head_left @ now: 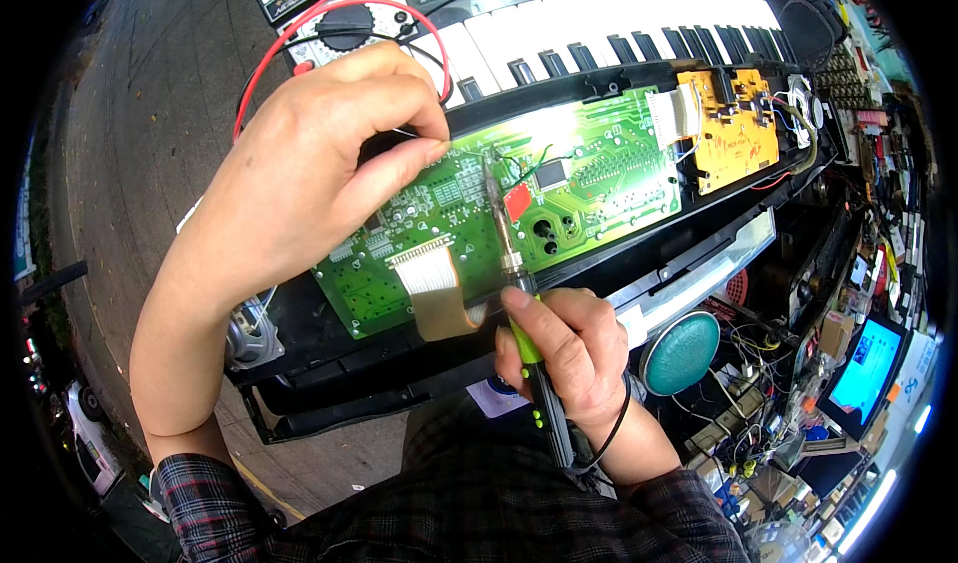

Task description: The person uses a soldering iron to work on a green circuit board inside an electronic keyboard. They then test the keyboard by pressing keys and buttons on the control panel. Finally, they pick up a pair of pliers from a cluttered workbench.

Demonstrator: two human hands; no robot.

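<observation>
My right hand point(574, 353) is wrapped round a black and green soldering iron point(526, 348), its thumb along the handle. The iron's metal tip points away from me, over a green circuit board point(619, 184) beside a small red patch point(517, 202). Whether the tip touches the board I cannot tell. Above the board's left part my left hand point(329, 134) is closed in a pinch, thumb against forefinger, on a thin wire that shows only as a short bit. A flat ribbon cable point(436, 288) leaves the board's near edge.
The board lies in an opened black keyboard with white and black keys point(499, 49). An orange circuit board point(736, 129) sits at right. Behind stands a multimeter point(349, 29) with a red lead point(269, 64). A round teal pad point(681, 353), tangled wires and a lit screen point(863, 373) are at right.
</observation>
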